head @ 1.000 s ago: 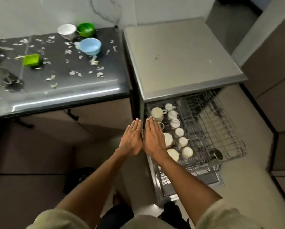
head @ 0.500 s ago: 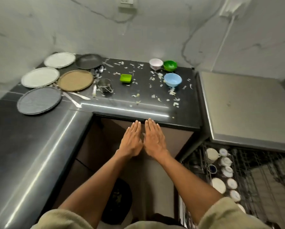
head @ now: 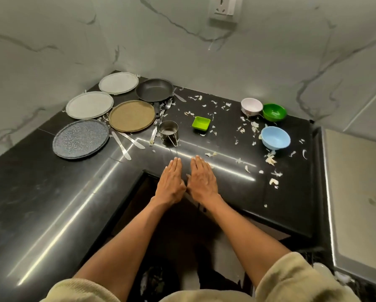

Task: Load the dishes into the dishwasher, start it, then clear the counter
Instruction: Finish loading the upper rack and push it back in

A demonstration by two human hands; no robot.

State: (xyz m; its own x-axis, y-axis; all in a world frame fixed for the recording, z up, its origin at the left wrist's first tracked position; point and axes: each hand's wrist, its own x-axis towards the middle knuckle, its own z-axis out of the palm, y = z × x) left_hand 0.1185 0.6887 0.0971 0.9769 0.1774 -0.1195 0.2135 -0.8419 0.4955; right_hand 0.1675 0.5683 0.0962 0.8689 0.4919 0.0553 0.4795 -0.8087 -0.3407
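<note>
- The left hand and right hand are held flat side by side, fingers straight, palms down, over the inner corner of the black counter; both grasp nothing.
- 3 bowls sit at the back right of the counter: a white bowl touching a green bowl, and a blue bowl nearer the front. All 3 look empty inside.
- A small green square dish stands alone mid-counter, empty.
- A steel cup with a wire handle stands upright just right of the forks; its inside is too dark to judge.
- A black frying pan sits at the back, empty.
- 4 flat plates lie at the corner: 2 pale grey, 1 tan, 1 speckled grey plate.
- 2 knives lie crossed beside the speckled plate.
- White scraps are scattered around the bowls.
- The dishwasher top is at the right edge.
- No readable writing shows.
</note>
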